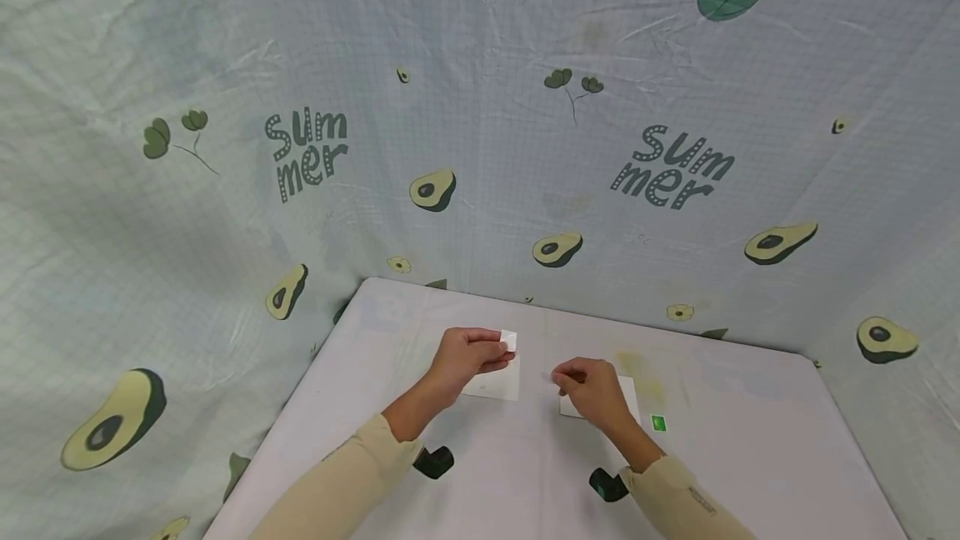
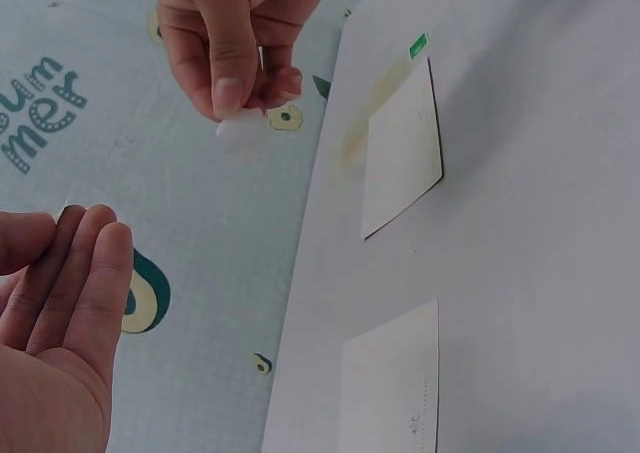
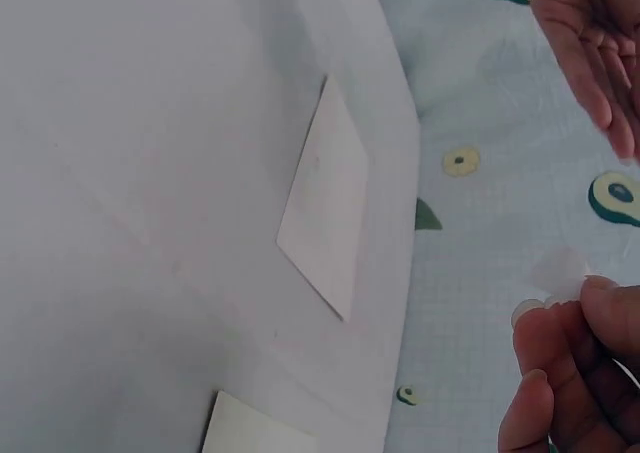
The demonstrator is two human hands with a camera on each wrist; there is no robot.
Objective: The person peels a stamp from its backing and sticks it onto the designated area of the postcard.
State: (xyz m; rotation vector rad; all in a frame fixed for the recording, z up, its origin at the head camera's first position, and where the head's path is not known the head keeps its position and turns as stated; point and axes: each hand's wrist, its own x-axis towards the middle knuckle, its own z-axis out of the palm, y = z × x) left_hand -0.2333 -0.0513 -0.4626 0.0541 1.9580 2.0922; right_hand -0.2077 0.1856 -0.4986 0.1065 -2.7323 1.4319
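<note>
My left hand point(image 1: 468, 357) pinches a small white square of paper point(image 1: 509, 340) between thumb and fingers, held above the table. That square does not show in the left wrist view, where the fingers of the left hand point(image 2: 65, 313) are at the lower left. A short way to the right, my right hand point(image 1: 596, 390) pinches a small thin translucent piece point(image 2: 242, 138) at its fingertips. Below the left hand lies a white card point(image 1: 498, 383) with faint print. A second white card point(image 1: 628, 394) lies partly hidden under the right hand. Beside it sits a small green stamp-like piece with a white border point(image 1: 658, 423).
The white table point(image 1: 540, 473) runs back to a hanging cloth point(image 1: 495, 132) printed with avocados and lettering. A faint yellow stain point(image 1: 645, 377) marks the table behind the right card. Black wrist devices point(image 1: 435, 462) are on both forearms.
</note>
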